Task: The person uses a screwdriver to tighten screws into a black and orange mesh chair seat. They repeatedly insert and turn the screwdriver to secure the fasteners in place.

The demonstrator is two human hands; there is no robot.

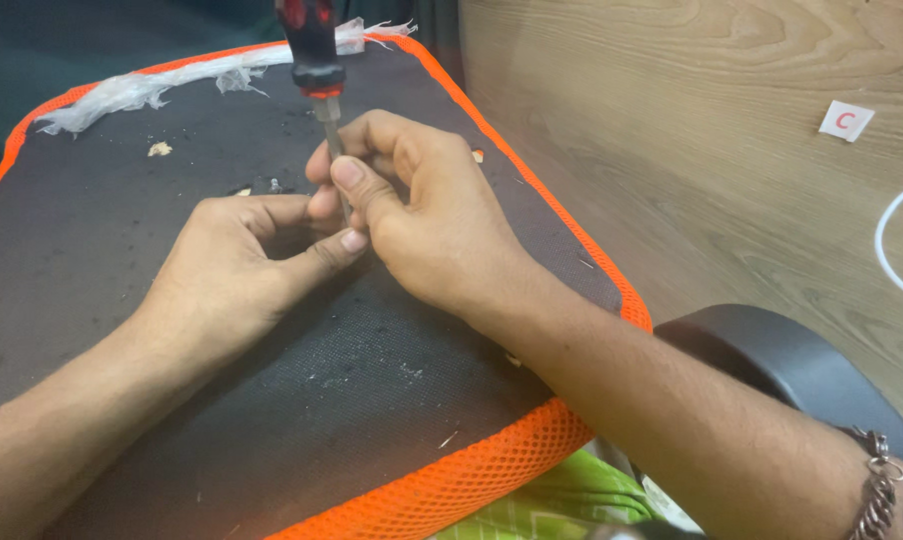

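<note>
My right hand [427, 215] pinches the stiff, slim screwdriver [317, 70] shaft; my left hand [237, 265] fingers curl beside the tip, steadying it on the black seat panel [122, 210].

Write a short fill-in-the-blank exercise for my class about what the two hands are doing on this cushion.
1. The right hand pinches the metal shaft of a ____.
2. The tool's handle is red and ____.
3. The dark seat cushion has a mesh border coloured ____.
4. The left hand rests on the cushion, its ____ touching the right hand.

Missing words: screwdriver; black; orange; thumb
</note>
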